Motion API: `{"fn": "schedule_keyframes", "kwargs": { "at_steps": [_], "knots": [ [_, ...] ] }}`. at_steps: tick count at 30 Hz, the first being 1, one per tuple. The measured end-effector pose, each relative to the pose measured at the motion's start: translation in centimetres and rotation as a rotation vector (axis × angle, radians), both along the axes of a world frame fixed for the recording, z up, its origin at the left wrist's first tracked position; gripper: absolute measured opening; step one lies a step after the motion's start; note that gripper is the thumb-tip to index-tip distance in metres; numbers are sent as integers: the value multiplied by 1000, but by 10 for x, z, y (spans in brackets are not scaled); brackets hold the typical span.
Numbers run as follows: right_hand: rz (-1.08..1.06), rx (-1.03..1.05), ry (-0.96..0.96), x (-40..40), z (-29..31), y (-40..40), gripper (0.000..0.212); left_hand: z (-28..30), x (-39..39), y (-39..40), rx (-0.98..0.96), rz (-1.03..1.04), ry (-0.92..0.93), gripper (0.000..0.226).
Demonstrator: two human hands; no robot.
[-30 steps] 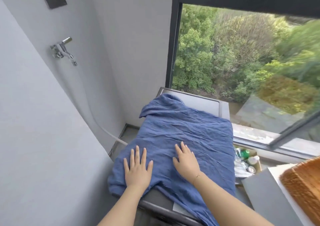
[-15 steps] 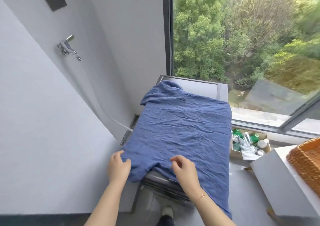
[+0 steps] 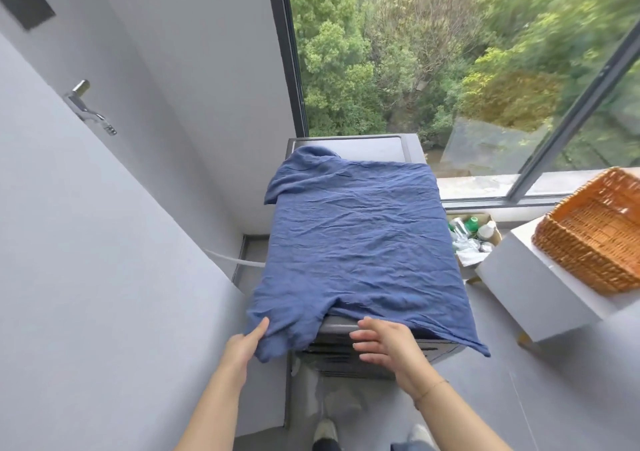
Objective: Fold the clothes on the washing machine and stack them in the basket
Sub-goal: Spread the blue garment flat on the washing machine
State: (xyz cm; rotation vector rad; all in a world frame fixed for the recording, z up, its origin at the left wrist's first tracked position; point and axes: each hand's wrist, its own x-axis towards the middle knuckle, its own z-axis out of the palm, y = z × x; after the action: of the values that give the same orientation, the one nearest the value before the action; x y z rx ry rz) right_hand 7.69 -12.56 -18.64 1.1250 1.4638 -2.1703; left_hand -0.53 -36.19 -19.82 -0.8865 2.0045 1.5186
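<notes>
Left hand grips the near-left corner of the blue garment, thumb on top. Right hand hovers with fingers relaxed, holding nothing, at the near hem. Garment lies spread over the washing machine. Wicker basket sits at three o'clock.

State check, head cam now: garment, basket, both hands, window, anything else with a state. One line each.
Blue crinkled cloth garment: spread unfolded over grey washing machine, near corners hanging off.
Left hand: holds the garment's near-left corner.
Right hand: fingers straight, holding nothing.
Orange wicker basket: on white stand, inside looks empty.
Wall tap: no water visible.
Window sash: swung open.
</notes>
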Motion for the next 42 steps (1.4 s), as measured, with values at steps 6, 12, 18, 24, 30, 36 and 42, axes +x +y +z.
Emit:
{"fn": "schedule_keyframes", "kwargs": {
  "at_steps": [6, 12, 18, 24, 30, 36, 42],
  "knots": [
    [-181, -163, 16, -7, -3, -28, 21, 12, -24, -24, -253, -239, 143, 42],
    [-493, -304, 114, -12, -6, -28, 25, 57, -44, -11, 437, 101, 139, 11],
    [-803, -118, 276, -14, -2, 5, 5, 54, -42, -25, 514, 276, 143, 29],
    [-1096, -300, 243, -7, -11, 33, 30, 36, -17, -18, 600, 464, -207, 18],
    [-1058, -256, 104, -4, -11, 58, 16, 15, -13, -14, 536, 445, -310, 10],
    [-1135, -61, -5, -5, -17, 56, 17, 19, -23, -11, 374, 405, -214, 18],
    [-1214, 359, 13, 0, -22, 54, 22, 19, -35, -9, 126, 309, 139, 22]
  ]
}}
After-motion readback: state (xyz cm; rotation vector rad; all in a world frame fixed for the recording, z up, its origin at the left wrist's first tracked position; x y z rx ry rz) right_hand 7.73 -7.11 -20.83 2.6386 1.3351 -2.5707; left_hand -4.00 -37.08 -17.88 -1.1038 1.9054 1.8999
